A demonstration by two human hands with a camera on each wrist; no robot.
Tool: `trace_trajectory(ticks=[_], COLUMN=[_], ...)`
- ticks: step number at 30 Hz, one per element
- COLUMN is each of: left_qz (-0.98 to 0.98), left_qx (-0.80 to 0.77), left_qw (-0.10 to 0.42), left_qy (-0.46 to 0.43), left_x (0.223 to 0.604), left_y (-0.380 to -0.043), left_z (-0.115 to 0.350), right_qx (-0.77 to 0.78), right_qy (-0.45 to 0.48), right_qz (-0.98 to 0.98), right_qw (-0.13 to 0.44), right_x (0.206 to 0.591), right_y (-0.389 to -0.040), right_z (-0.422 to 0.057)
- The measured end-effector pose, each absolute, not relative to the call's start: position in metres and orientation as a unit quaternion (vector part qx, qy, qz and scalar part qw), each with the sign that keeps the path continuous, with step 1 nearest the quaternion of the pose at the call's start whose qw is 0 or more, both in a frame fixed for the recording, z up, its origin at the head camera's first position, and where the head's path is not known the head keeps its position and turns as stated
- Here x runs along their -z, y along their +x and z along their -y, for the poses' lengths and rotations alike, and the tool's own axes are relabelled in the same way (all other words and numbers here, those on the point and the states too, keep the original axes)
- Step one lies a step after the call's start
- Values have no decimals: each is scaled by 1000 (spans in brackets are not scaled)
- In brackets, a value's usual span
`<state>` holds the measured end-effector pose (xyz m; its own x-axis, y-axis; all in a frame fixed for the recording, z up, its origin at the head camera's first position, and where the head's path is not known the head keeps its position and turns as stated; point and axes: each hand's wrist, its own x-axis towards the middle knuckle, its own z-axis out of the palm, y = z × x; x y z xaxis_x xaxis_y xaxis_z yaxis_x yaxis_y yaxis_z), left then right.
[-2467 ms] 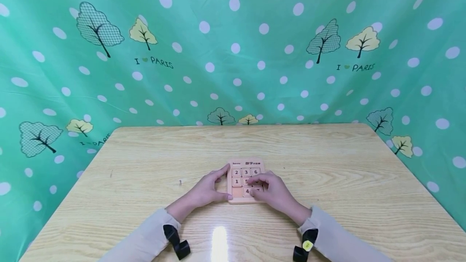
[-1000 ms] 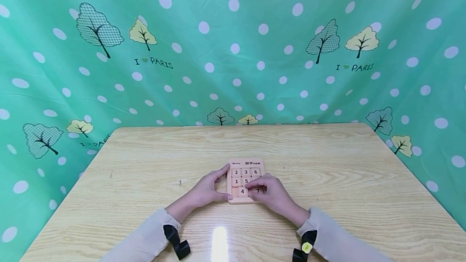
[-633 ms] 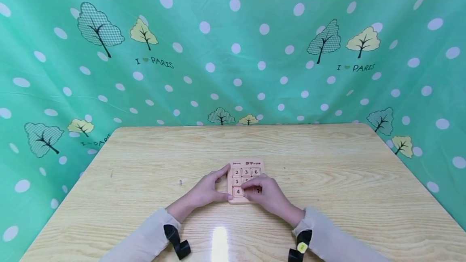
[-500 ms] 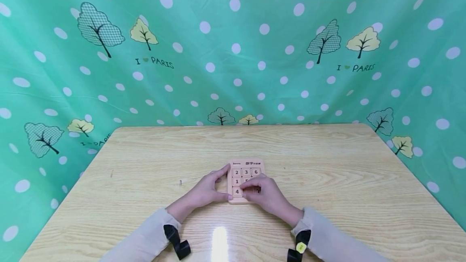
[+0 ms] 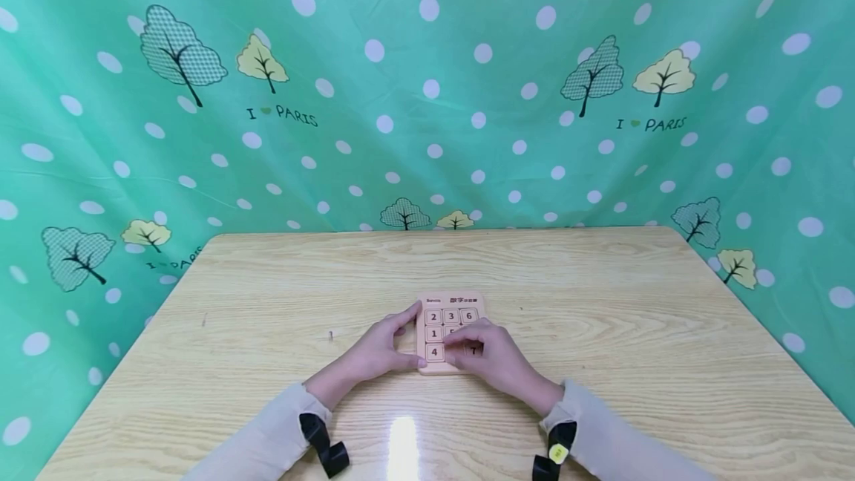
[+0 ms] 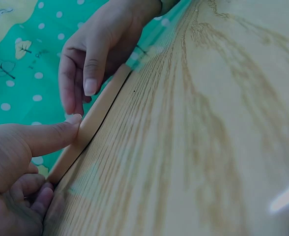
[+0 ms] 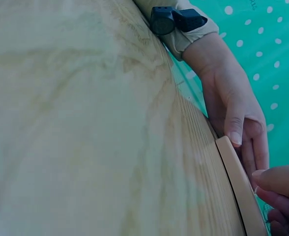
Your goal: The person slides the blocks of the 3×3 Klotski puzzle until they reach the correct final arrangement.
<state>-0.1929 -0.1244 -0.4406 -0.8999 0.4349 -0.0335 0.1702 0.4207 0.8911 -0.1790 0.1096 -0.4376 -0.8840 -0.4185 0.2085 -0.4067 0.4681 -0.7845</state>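
Note:
A pink sliding number puzzle lies flat on the table. My left hand holds its left side, index finger at the upper edge and thumb at the near corner. My right hand is over the lower right of the puzzle, thumb and fingertips beside the number 4 tile, which sits in the bottom left place. Tiles 2, 3, 6 and 1 show; 5 and 7 are partly covered, others hidden. In the left wrist view the puzzle's near edge runs under my left thumb.
The wooden table stretches around the puzzle, with a bright reflection near its front. A green dotted cloth hangs behind and at both sides. Black camera mounts are strapped at both wrists.
The number 4 tile has slid from the bottom middle to the bottom left place, my right hand shifting left with it. My left hand has stayed put.

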Motion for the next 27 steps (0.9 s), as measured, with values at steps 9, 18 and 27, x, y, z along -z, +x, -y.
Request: trace_trajectory(ticks=[9, 18, 27], left_qz=[-835, -836, -835], left_qx=[-505, -505, -505], left_qw=[132, 133, 130], left_qy=[173, 168, 174], left_x=[441, 442, 442], left_y=[-193, -193, -194], left_z=[123, 124, 123], right_qx=[454, 445, 430], right_qy=[-212, -199, -197], right_qz=[-865, -873, -881], right_qw=[11, 8, 0], right_x=[438, 437, 436], right_y=[-180, -179, -180], right_z=[-130, -144, -150])
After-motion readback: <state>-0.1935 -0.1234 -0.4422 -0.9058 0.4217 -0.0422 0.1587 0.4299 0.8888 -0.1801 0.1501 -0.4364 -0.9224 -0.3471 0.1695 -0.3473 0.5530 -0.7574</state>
